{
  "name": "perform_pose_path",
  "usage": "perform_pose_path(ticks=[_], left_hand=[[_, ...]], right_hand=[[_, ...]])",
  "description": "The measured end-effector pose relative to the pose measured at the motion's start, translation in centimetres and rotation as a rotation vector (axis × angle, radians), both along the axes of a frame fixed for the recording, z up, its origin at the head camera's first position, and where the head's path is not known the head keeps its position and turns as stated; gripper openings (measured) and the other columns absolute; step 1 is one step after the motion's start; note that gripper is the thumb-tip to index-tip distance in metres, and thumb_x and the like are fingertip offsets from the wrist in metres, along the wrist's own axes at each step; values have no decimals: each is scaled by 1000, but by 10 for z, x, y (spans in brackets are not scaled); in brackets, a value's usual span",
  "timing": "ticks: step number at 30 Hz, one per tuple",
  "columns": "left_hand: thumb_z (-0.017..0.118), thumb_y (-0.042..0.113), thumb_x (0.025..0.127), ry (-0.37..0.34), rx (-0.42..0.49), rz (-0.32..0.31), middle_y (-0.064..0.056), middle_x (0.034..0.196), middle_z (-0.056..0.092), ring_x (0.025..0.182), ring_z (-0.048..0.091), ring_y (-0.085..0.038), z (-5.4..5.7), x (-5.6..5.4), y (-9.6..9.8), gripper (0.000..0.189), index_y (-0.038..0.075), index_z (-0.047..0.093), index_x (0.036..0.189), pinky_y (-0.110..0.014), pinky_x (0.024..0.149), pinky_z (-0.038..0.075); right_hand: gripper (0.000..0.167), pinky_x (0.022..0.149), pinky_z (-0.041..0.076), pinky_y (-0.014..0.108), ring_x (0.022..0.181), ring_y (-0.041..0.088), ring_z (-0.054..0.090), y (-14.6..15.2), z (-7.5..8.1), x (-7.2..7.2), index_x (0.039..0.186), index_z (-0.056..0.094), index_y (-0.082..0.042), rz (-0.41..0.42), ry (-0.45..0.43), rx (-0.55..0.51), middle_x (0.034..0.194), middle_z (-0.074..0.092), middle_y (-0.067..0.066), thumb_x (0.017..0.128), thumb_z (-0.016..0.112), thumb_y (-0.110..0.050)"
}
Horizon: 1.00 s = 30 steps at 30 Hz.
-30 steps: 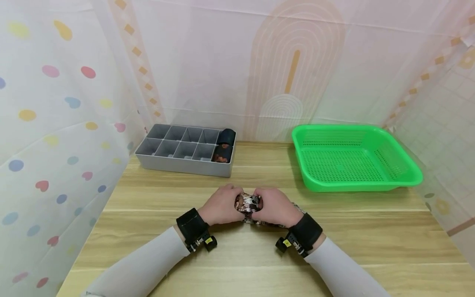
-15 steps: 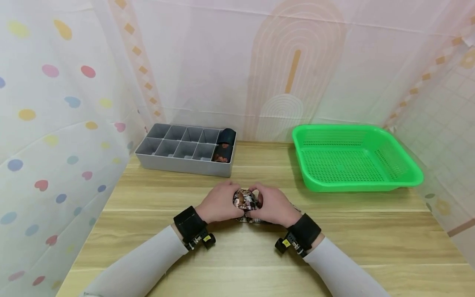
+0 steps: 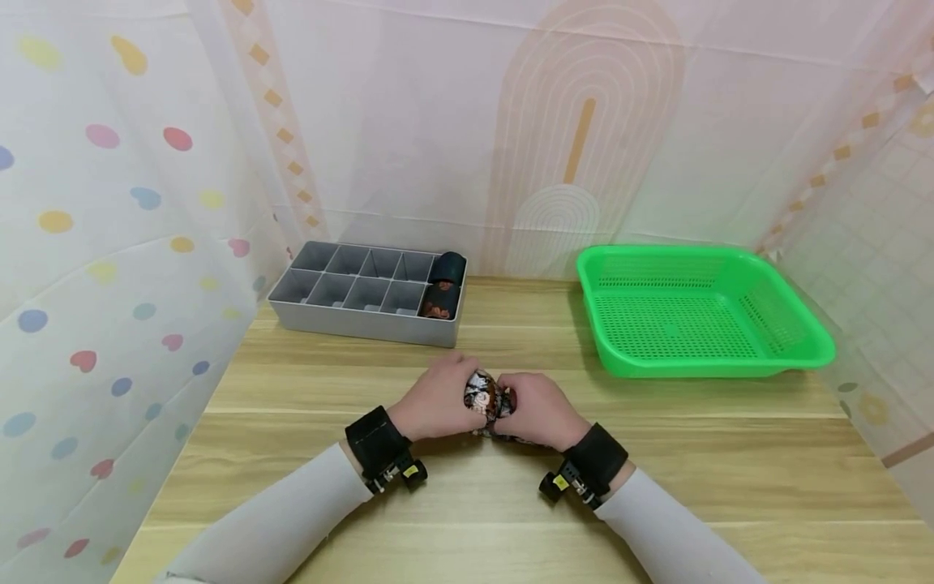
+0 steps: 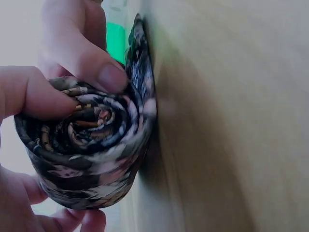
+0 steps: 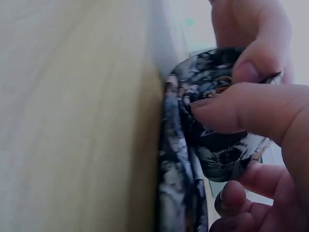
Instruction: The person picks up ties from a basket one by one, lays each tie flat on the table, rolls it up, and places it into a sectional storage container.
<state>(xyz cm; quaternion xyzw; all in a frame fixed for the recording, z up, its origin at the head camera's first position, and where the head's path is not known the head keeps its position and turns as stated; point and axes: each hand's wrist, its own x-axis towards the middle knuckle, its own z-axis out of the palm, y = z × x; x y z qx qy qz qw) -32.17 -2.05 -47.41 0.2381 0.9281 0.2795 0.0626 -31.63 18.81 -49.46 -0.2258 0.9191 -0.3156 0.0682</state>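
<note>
Both hands grip a partly rolled patterned necktie (image 3: 479, 396) on the table, in black, white and brown. My left hand (image 3: 438, 397) holds the left end of the roll; in the left wrist view, a thumb and fingers curl around the spiral (image 4: 91, 169). On the other end, my right hand (image 3: 540, 410) pinches the roll, with thumb and fingertip pressed at its coiled edge in the right wrist view. A flat tail (image 5: 176, 193) of the tie runs from the roll along the tabletop, mostly hidden under the right hand in the head view.
A grey divided box (image 3: 365, 323) stands at the back left. Its right-hand compartments hold a dark navy roll (image 3: 447, 266) and a black roll with orange flowers (image 3: 440, 300). A green plastic basket (image 3: 711, 369) sits at the back right, near the curtain (image 3: 409, 122).
The roll has turned between the hands, showing a different part of its pattern. Less of the tail shows beyond the right hand than a second ago. Both hands stay nearly in place.
</note>
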Motion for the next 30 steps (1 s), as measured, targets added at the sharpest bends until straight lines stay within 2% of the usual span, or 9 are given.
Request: perform_pose_path(ticks=[6, 8, 12, 19, 22, 26, 30], left_hand=[[89, 20, 69, -68, 81, -65, -6, 116, 59, 101, 58, -19, -7, -7, -2, 61, 12, 64, 124, -35, 86, 55], [91, 20, 68, -98, 73, -89, -7, 120, 59, 105, 58, -19, -12, -12, -5, 66, 12, 63, 127, -37, 90, 55], [94, 23, 69, -107, 11, -121, -7, 117, 60, 103, 56, -19, -15, -16, -9, 64, 13, 66, 125, -39, 90, 54], [93, 21, 70, -68, 2, -86, -5, 108, 64, 97, 58, -17, -16, -13, -8, 54, 14, 71, 120, -39, 87, 55], [94, 24, 70, -50, -9, -65, -2, 105, 65, 95, 57, -15, -17, -12, -8, 52, 16, 72, 117, -37, 84, 54], [94, 31, 72, -27, -27, -47, 0, 101, 64, 92, 56, -14, -16, -9, -6, 49, 17, 72, 113, -35, 80, 53], [94, 32, 72, -11, -41, -47, 0, 99, 65, 89, 56, -14, -13, -6, -2, 48, 16, 73, 112, -35, 77, 52]], right_hand=[[25, 70, 52, 30, 70, 7, 59, -3, -6, -1, 85, 68, -22, 6, 64, 35, 78, 67, -11, 74, 89, -29], [26, 70, 52, 31, 70, 7, 59, -2, -5, -1, 87, 69, -22, 7, 50, 28, 78, 67, -10, 74, 90, -30], [27, 70, 52, 32, 70, 8, 59, 0, -4, -2, 92, 71, -20, 13, 26, 21, 78, 68, -9, 74, 90, -28], [32, 78, 56, 36, 79, 11, 66, 1, -2, -3, 98, 72, -19, 41, 21, 24, 88, 73, -7, 76, 90, -33], [50, 90, 58, 40, 97, 16, 71, 1, 0, -2, 118, 70, -17, 60, 15, -8, 107, 76, -3, 77, 90, -38], [76, 101, 55, 42, 118, 21, 67, 1, 3, -1, 142, 60, -17, 65, 10, -111, 133, 68, 2, 76, 91, -39], [66, 90, 55, 38, 106, 18, 63, 0, 3, 1, 135, 64, -16, 35, 64, -165, 122, 65, 3, 76, 88, -33]])
